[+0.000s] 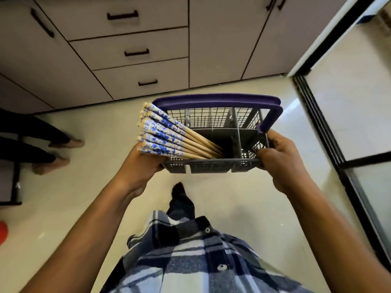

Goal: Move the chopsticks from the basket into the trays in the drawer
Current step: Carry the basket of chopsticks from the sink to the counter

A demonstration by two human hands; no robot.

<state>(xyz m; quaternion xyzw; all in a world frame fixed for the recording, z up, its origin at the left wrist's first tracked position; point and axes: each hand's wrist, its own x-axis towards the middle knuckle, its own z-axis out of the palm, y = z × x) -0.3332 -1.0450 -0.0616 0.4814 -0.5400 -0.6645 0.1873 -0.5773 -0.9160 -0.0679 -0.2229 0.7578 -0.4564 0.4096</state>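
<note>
I carry a grey mesh cutlery basket (209, 166) with a purple handle (215, 100) in front of my chest, above the floor. My left hand (143, 163) grips its left end and my right hand (281, 157) grips its right end. Several wooden chopsticks (167, 134) with blue-and-white patterned tops lean out of the basket's left compartment, fanned toward the left over my left hand. The other compartments look empty. Three shut drawers (129, 49) with dark handles face me in the cabinet ahead; no tray is visible.
Pale cabinet doors (228, 39) flank the drawers. A dark-framed glass door (349, 123) stands at the right. Another person's legs and feet (55, 151) are on the floor at the left. A red object (3, 231) lies at the left edge.
</note>
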